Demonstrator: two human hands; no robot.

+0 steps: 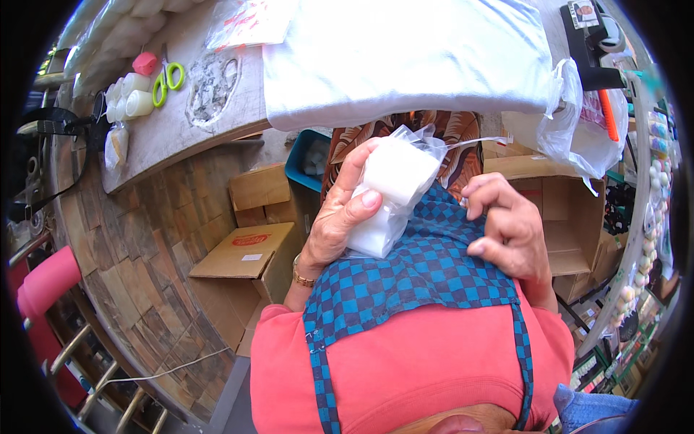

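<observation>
A large white folded cloth (pixel 405 58) lies over the near edge of the grey worn table (pixel 173 130), hiding much of the tabletop and running out of view at the top. Below it, the person's coral-pink top (pixel 405 369) and blue-and-black checked apron (pixel 419 275) fill the lower middle, and the apron covers the lap entirely. Brown cardboard boxes (pixel 246 253) stand on the floor under the table, some half hidden behind the left arm, with another open box (pixel 571 217) on the right. A clear plastic bag (pixel 578 130) hangs from the table edge at right, its contents hard to make out.

The left hand (pixel 343 217) is raised in front of the chest and grips a small clear plastic bag of white foam-like blocks (pixel 390 188), thumb pressed across its front and fingers behind. How many blocks it holds cannot be told. The right hand (pixel 506 224) is curled with its fingertips pinching at the apron's top edge, just beside the bag; whether it also touches the bag's open mouth cannot be told.

At the table's far left lie green-handled scissors (pixel 166 79) beside small white bottles (pixel 130 98), partly blurred by the picture's rim.
</observation>
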